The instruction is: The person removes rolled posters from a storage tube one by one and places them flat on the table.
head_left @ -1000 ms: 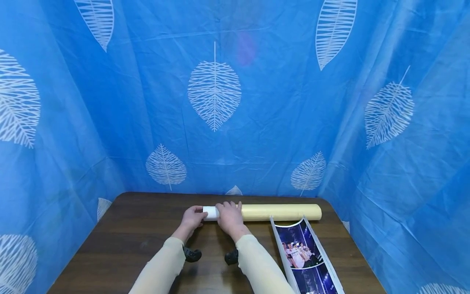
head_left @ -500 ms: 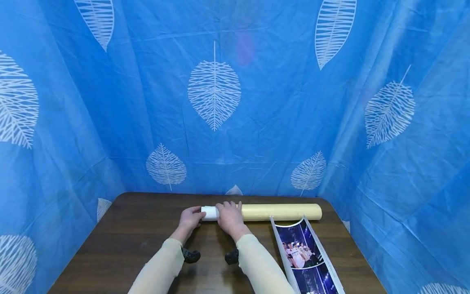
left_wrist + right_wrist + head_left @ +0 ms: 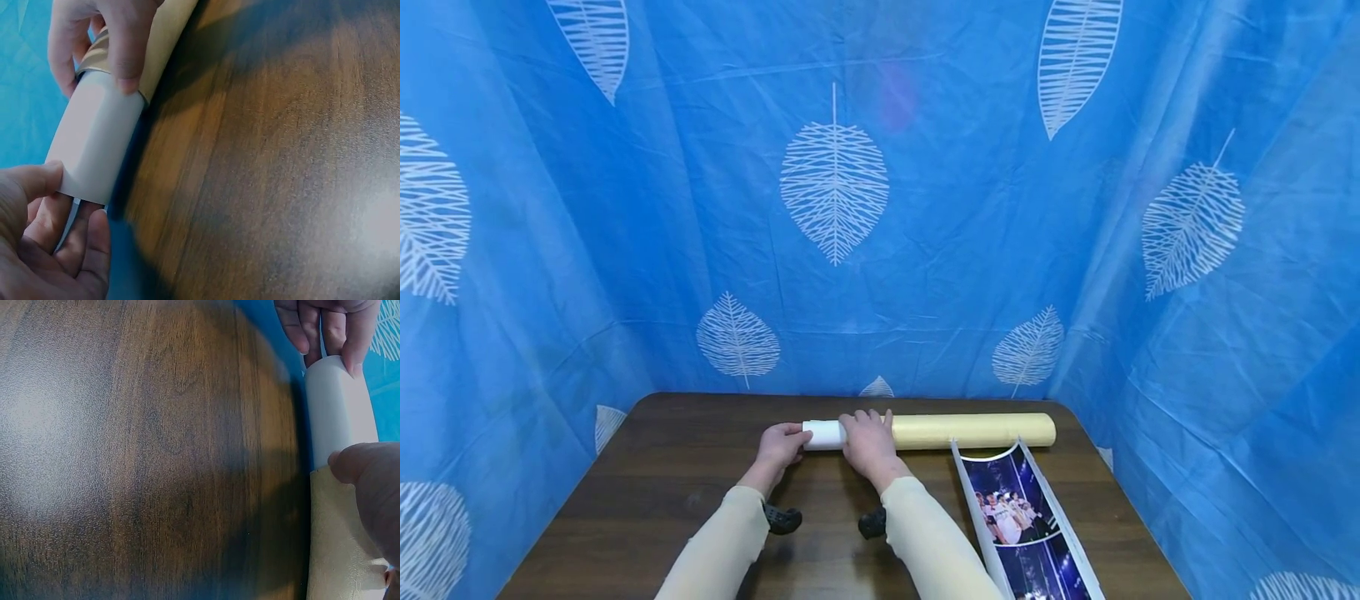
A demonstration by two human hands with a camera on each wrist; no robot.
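Observation:
A long pale-yellow tube (image 3: 973, 431) lies across the back of the table. Out of its left end sticks a white paper roll (image 3: 94, 140), smooth and round. My left hand (image 3: 778, 447) pinches the roll's outer end, thumb on the outside and fingertips tucked inside the edge, as the left wrist view shows. Around the tube's mouth curls my right hand (image 3: 871, 447), its thumb (image 3: 350, 461) lying right where the white roll emerges. The rest of the roll is hidden inside the tube.
A partly curled photo print (image 3: 1011, 508) with dark blue pictures lies at the right, its far end close against the tube. Blue leaf-patterned cloth (image 3: 880, 208) hangs behind and beside the brown wooden table (image 3: 647, 500).
My left hand has moved a little to the left, and more of the white paper roll shows outside the tube. The right hand stays in place on the tube.

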